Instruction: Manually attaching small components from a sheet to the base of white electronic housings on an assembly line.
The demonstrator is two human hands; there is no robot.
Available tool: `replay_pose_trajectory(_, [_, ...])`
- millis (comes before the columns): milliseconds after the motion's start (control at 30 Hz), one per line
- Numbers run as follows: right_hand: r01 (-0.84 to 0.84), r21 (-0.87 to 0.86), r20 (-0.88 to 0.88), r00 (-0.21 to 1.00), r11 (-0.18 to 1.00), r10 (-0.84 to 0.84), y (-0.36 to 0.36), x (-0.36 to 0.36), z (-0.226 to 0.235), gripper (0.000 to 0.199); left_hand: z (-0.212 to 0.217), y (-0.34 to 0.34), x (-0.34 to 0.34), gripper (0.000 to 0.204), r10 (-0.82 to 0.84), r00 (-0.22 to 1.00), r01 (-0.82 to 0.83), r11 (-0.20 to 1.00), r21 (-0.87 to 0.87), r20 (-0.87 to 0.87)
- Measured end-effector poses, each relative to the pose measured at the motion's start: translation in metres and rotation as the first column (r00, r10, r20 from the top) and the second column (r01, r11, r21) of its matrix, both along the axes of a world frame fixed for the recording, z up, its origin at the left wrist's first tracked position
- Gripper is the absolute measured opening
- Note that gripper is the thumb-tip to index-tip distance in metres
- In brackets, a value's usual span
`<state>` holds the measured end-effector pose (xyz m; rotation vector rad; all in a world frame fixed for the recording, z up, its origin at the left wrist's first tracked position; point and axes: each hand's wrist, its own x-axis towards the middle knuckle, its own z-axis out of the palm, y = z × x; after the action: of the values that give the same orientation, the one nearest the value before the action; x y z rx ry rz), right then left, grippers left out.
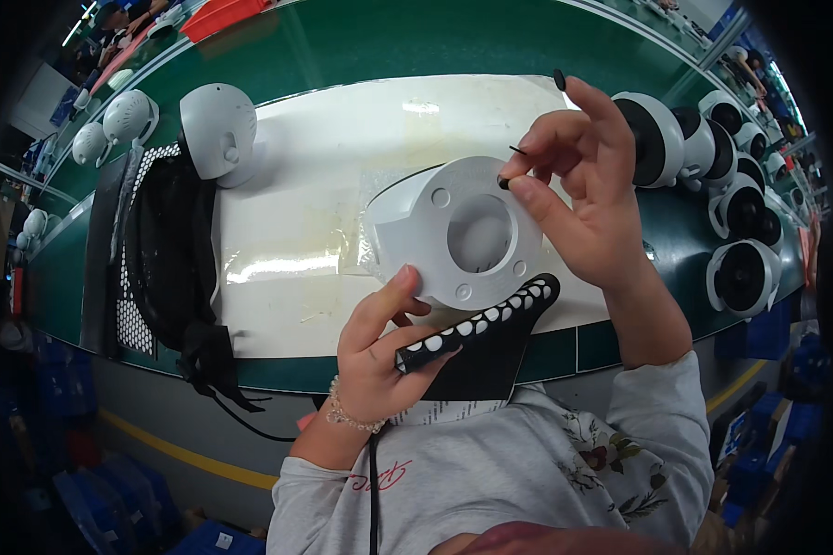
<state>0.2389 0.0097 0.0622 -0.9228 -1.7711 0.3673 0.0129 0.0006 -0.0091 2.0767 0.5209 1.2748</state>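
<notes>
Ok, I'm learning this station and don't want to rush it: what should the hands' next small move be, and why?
Probably press the small black disc in the right hand onto the white base: it is already close to the upper right of the base's opening, the left hand holds the base, and three round recesses show bare.

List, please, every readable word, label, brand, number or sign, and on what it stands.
Grey floral-printed fabric sweatshirt: red cursive lettering, not transcribed here.
White printed strip: rows too small to read.
White rectangular label on blue plastic bin: too small to read.
</notes>
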Motion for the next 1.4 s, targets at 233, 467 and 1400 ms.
replay_pose_trajectory(233, [0.099,0.199,0.527,0.828,0.975,-0.192,-0.030,-0.014,0.013,0.076,-0.005,-0.001,-0.002,0.033,0.011,1.000,-0.012,0.999,-0.053,-0.020])
replay_pose_trajectory(467, [-0.009,-0.014,0.081,0.997,1.000,0.011,0.006,-0.030,0.019,0.064,-0.004,-0.001,0.000,0.031,0.022,0.999,-0.023,0.999,-0.037,-0.037])
replay_pose_trajectory(1400, [0.231,0.227,0.567,0.758,0.946,-0.321,-0.053,-0.032,-0.021,0.024,-0.001,0.002,0.001,0.022,-0.017,1.000,0.018,0.998,-0.059,0.010])
